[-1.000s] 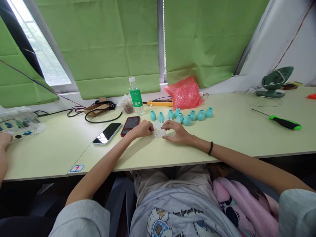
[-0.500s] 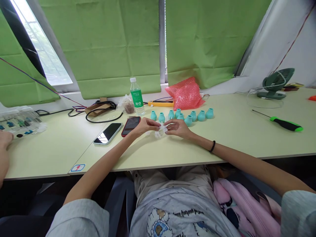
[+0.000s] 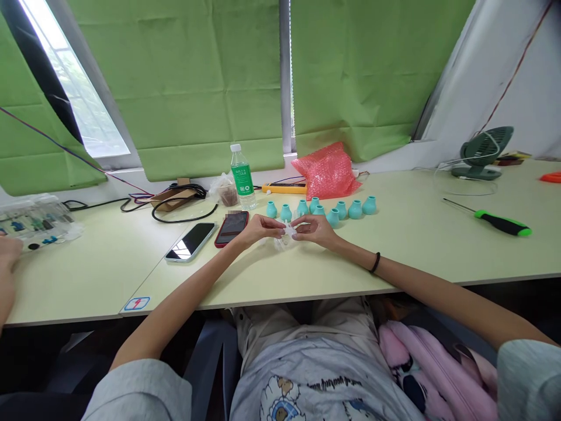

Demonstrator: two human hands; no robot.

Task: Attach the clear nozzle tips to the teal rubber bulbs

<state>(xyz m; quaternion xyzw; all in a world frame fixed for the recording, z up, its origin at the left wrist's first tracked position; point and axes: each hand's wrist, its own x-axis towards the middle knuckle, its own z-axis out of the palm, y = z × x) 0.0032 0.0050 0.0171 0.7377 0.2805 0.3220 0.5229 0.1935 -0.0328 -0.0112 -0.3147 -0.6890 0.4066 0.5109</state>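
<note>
Small clear plastic piece [image 3: 288, 230] is up just off the desk [image 3: 394, 257], dead centre, pinched from both sides. Left hand [image 3: 258, 226] has it at the nine o'clock end, right hand [image 3: 316, 228] at the three o'clock end, and the fingertips of the two hands nearly meet on it. What the piece is exactly is too small to make out. A black band [image 3: 374, 262] sits on the right wrist.

At twelve o'clock from the hands, just behind them, stands a row of little teal pots [image 3: 333, 207]. At nine o'clock, right beside the left hand, lies a red phone [image 3: 232, 227], and past it a second phone [image 3: 191, 240] with a pale case. At eleven o'clock stands a water bottle [image 3: 242, 176] with a green label, near a coil of black cable [image 3: 184, 196]. At one o'clock is a pink bubble-wrap bag [image 3: 328, 169]. Out at three o'clock, well apart, lies a green-handled screwdriver [image 3: 499, 221], and at two o'clock a small green fan [image 3: 482, 152]. Far out at nine o'clock, another person's hand [image 3: 6, 275] is near a clear parts box [image 3: 35, 219].
</note>
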